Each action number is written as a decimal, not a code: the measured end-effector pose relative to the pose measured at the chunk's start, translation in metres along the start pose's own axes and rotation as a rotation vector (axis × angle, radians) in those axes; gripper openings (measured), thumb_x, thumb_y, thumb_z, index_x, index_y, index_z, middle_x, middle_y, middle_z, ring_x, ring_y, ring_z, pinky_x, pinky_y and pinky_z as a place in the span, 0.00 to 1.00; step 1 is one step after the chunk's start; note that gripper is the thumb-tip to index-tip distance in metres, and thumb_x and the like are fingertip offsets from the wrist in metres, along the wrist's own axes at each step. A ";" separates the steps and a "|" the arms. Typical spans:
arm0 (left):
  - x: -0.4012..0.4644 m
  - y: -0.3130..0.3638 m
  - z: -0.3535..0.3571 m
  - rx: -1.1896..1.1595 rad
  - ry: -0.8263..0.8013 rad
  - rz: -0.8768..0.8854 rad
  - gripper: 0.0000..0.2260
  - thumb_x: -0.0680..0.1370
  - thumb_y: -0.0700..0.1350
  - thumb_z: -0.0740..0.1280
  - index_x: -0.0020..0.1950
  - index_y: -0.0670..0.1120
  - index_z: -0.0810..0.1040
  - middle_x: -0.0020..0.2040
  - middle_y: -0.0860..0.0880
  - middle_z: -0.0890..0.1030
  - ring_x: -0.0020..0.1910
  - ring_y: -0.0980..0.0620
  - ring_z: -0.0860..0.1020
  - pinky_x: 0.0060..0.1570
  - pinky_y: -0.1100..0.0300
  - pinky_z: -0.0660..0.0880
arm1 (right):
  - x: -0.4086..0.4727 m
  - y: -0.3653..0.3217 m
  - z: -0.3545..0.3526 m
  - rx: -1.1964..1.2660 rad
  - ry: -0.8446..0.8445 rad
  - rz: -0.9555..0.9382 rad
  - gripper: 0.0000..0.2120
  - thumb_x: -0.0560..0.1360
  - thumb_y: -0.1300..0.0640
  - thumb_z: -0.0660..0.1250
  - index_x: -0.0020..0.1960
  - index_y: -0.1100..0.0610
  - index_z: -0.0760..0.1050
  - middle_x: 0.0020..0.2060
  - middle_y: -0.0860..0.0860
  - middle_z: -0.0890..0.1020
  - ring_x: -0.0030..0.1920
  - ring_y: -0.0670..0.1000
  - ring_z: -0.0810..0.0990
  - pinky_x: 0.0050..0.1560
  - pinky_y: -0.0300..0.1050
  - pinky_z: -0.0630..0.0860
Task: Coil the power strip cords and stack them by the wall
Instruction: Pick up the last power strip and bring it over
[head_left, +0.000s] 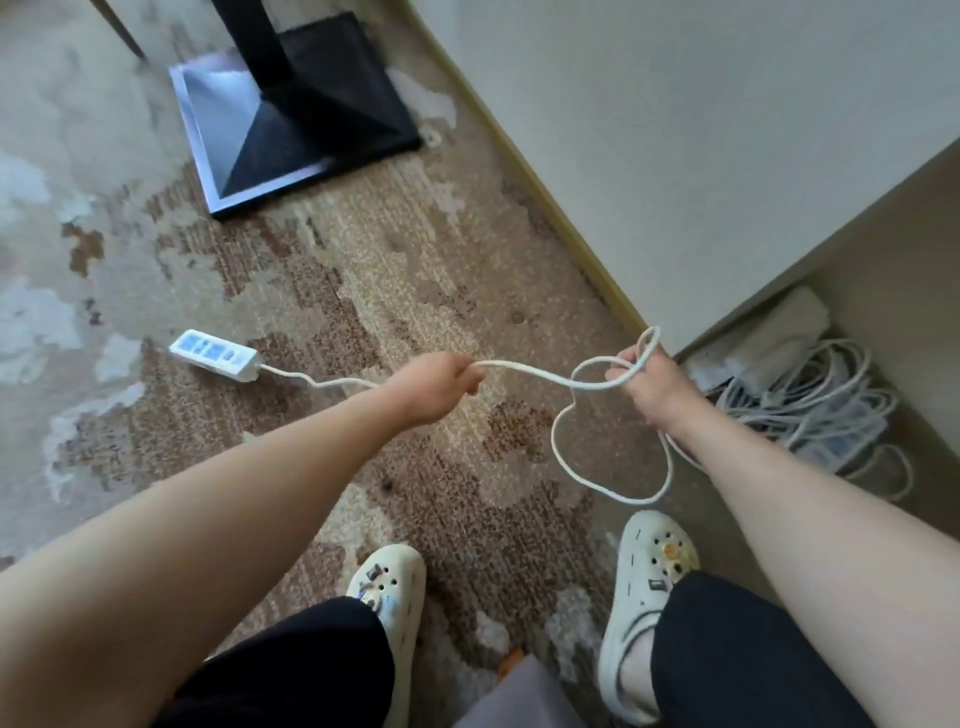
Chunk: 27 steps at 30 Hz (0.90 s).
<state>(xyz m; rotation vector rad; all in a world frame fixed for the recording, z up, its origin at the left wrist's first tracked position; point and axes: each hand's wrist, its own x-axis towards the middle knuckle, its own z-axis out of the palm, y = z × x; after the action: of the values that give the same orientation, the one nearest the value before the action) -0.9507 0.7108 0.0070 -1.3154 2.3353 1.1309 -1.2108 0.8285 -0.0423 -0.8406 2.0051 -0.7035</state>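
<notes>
Both hands gripping white cord (524, 370): left hand (434, 385) pinching straight run, right hand (649, 382) holding loops; power strip (214, 355) lying on carpet (363, 270).

Both hands, left hand (434, 382) and right hand (649, 382), grip a white cord (524, 370).

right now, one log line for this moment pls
left hand: grips cord | right hand: holds loops | power strip: on carpet | stack: by wall

White power strip (214, 356) with pale blue socket panels, left of centre; white cord (524, 368). Carpet (363, 270) mottled brown, tan and pale grey. Black stand base (296, 124), top. Cream walls (675, 130). Cream clogs (641, 597) and black trousers (753, 654), bottom. Whitish-grey cord pile (810, 400), right.
</notes>
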 end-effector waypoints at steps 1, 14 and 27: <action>0.004 0.028 0.006 -0.036 -0.003 0.061 0.17 0.83 0.54 0.55 0.47 0.47 0.78 0.35 0.52 0.76 0.31 0.54 0.73 0.28 0.61 0.67 | -0.001 -0.007 -0.001 0.038 -0.002 -0.020 0.12 0.76 0.59 0.70 0.37 0.52 0.71 0.28 0.45 0.73 0.30 0.45 0.70 0.32 0.40 0.65; 0.079 0.002 0.027 -0.830 0.125 -0.365 0.07 0.80 0.42 0.64 0.51 0.39 0.78 0.33 0.47 0.78 0.28 0.52 0.77 0.35 0.57 0.80 | -0.005 0.031 0.008 -0.187 -0.167 0.088 0.05 0.76 0.55 0.70 0.45 0.55 0.76 0.37 0.50 0.79 0.39 0.50 0.75 0.38 0.45 0.69; 0.132 -0.193 0.065 0.300 0.105 -0.224 0.23 0.76 0.58 0.66 0.70 0.58 0.69 0.71 0.46 0.69 0.69 0.42 0.65 0.66 0.44 0.65 | 0.097 0.031 0.112 -0.636 -0.080 0.033 0.09 0.75 0.43 0.62 0.46 0.49 0.72 0.38 0.46 0.77 0.36 0.49 0.74 0.33 0.45 0.65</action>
<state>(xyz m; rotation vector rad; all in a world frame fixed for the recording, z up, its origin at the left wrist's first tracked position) -0.8809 0.6173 -0.2055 -1.5029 2.2464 0.6314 -1.1674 0.7542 -0.1669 -1.1680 2.1870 0.0095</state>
